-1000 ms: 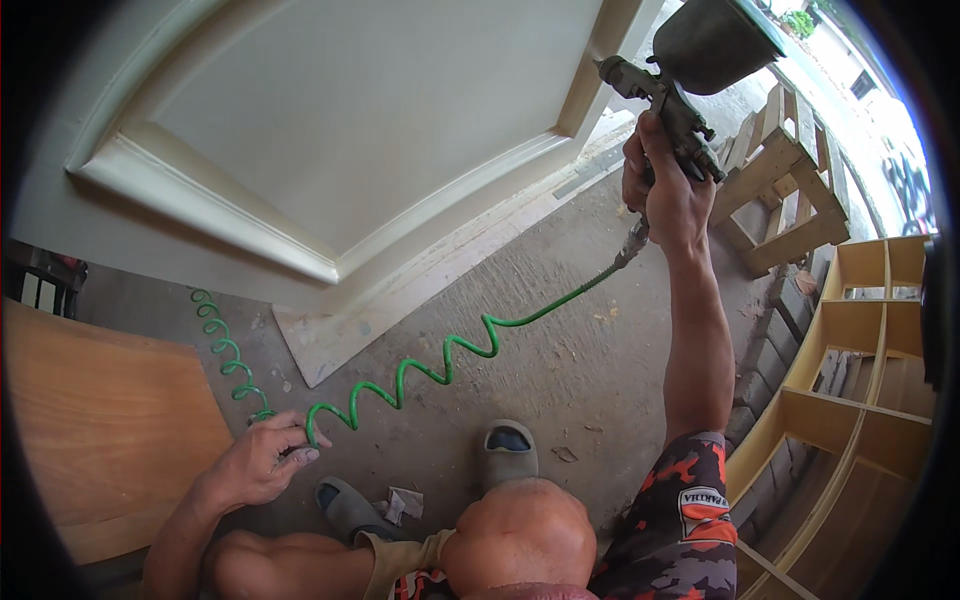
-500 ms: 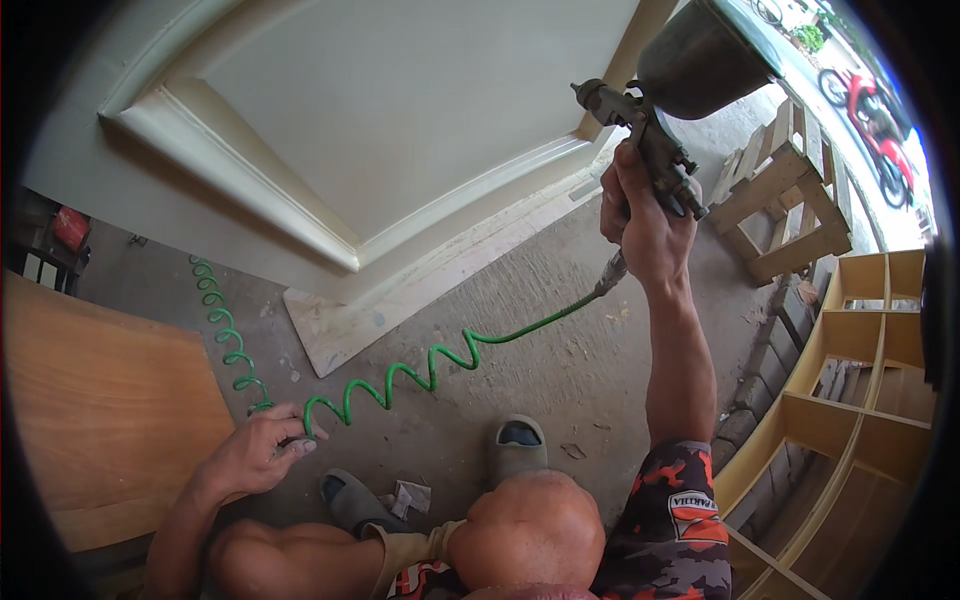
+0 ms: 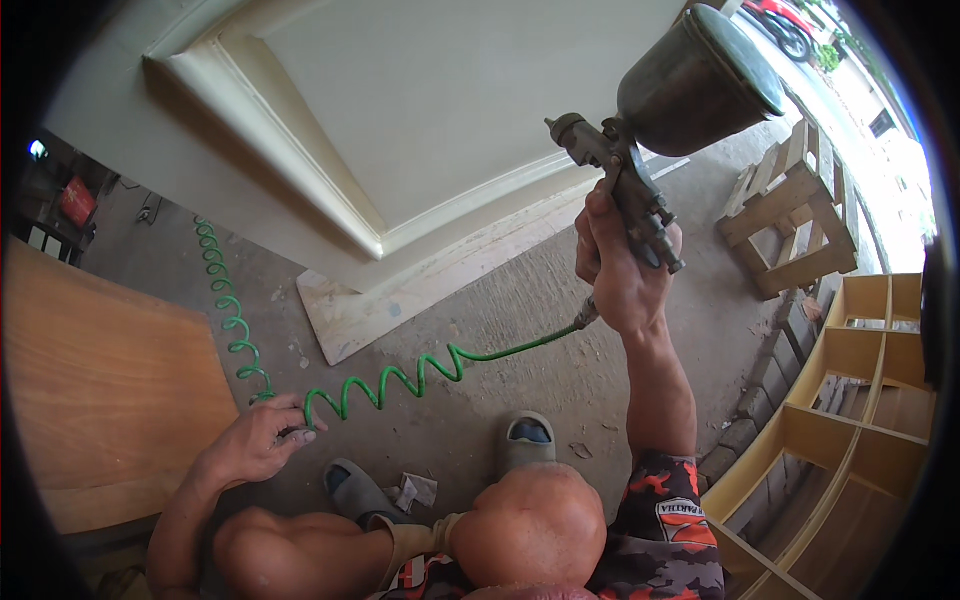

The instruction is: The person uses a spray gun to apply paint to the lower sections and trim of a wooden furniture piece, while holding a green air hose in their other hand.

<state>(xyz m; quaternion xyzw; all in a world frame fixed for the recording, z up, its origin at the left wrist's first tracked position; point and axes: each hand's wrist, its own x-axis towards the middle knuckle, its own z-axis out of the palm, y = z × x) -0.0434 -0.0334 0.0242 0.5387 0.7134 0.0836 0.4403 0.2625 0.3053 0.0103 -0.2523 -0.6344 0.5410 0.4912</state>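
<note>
My right hand is closed around the grip of the spray gun, held up at about 1 o'clock in the view, nozzle aimed toward the pale panelled door. I cannot tell whether a finger rests on the trigger. The dark metal cup sits on top of the gun, so I judge it top-heavy, more so if the cup is full; the handle below the body is the right hold, wrist under the weight. Metal is rigid, possibly slick if paint-coated. My left hand, at 8 o'clock, is curled loosely over the green coiled hose, pinching it near the concrete floor. The hose runs from the gun's base down to that hand, then on toward 10 o'clock. I judge the hose light, springy and apt to recoil, so it wants a slack hold. A plywood sheet lies at 9 o'clock, wooden shelving at 4 o'clock.
</note>
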